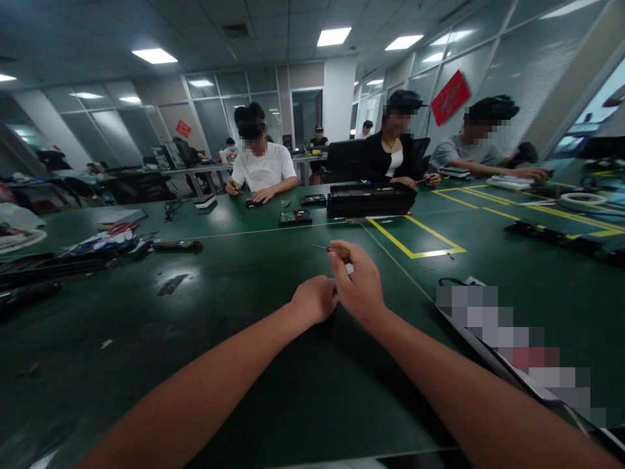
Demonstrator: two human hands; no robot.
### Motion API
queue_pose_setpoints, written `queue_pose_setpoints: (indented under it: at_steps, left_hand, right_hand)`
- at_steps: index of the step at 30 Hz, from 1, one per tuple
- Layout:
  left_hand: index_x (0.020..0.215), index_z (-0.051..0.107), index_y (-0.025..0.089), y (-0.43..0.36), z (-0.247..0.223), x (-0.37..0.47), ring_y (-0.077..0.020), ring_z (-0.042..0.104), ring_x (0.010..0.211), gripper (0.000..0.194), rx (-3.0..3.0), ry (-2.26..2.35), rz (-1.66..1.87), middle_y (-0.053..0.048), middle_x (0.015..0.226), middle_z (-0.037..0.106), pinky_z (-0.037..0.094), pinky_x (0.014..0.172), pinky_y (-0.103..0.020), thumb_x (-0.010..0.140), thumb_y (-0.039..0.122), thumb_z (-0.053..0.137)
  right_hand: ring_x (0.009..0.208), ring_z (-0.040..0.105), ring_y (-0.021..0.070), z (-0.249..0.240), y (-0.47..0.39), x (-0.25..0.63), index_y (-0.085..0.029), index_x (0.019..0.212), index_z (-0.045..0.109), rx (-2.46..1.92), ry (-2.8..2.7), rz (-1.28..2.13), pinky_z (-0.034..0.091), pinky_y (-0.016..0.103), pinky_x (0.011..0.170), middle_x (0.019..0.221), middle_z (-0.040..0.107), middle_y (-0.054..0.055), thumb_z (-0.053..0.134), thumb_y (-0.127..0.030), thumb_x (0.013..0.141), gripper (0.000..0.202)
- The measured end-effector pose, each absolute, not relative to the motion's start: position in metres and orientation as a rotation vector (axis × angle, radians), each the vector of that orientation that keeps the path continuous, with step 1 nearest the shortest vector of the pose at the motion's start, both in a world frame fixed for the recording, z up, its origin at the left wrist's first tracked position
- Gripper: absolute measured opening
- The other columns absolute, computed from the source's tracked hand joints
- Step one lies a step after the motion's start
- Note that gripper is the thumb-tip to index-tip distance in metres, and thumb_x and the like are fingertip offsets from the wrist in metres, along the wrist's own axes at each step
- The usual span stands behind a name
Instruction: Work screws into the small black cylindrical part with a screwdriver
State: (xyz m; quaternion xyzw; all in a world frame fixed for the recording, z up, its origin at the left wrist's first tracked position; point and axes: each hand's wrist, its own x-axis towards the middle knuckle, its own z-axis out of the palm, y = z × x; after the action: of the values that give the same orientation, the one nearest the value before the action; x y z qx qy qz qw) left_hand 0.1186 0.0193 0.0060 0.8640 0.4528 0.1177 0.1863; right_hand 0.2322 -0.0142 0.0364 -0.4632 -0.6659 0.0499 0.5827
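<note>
Slim screwdriver with a translucent amber handle [340, 253] is at frame centre, clamped in the right hand [362, 281], so that's the nearer hand; its long axis runs near level across the frame, thin metal shaft pointing left. Left hand [313, 298] is curled just below the shaft and clear of it, over the dark green tabletop [234, 293]; from where I stand can't tell what it grips, or whether the hands touch.
</note>
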Motion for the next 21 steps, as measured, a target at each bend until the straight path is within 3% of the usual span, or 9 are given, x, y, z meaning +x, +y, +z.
queue_pose_setpoints:
  at_steps: [8,12,17,21]
  left_hand:
    - [0.095,0.075,0.019,0.027,0.010,0.093,-0.0253,0.066,0.079,0.021,2.411,1.273,0.394,-0.010,0.090,0.072,0.047,0.071,-0.036,0.086,0.033,0.061]
    - [0.089,0.075,0.020,0.030,0.021,0.066,-0.0248,0.066,0.085,0.024,2.277,1.294,0.486,-0.009,0.093,0.073,0.047,0.075,-0.035,0.087,0.039,0.060]
    - [0.093,0.072,0.017,0.037,0.037,0.008,-0.0141,0.055,0.058,0.031,1.722,1.368,0.600,-0.007,0.085,0.070,0.039,0.051,-0.025,0.085,0.045,0.061]
    - [0.096,0.066,0.013,0.037,0.051,-0.050,-0.0091,0.050,0.055,0.024,1.222,1.397,0.862,-0.006,0.086,0.067,0.036,0.047,-0.020,0.086,0.034,0.062]
  right_hand:
    - [0.093,0.066,0.0234,0.034,-0.013,0.232,-0.021,0.112,0.065,-1.088,-1.560,0.115,0.052,0.040,0.084,0.103,0.071,0.010,0.050,-0.032,0.096,0.024]
    - [0.087,0.067,0.0226,0.034,-0.012,0.232,-0.021,0.111,0.064,-1.139,-1.571,0.170,0.052,0.038,0.079,0.098,0.071,0.008,0.050,-0.036,0.096,0.025]
    - [0.076,0.064,0.0198,0.034,-0.013,0.233,-0.019,0.106,0.064,-1.208,-1.656,0.243,0.050,0.034,0.070,0.086,0.070,0.005,0.048,-0.040,0.098,0.028]
    - [0.073,0.064,0.0192,0.032,-0.013,0.233,-0.020,0.104,0.064,-1.240,-1.699,0.278,0.047,0.032,0.065,0.082,0.069,0.004,0.046,-0.041,0.099,0.028]
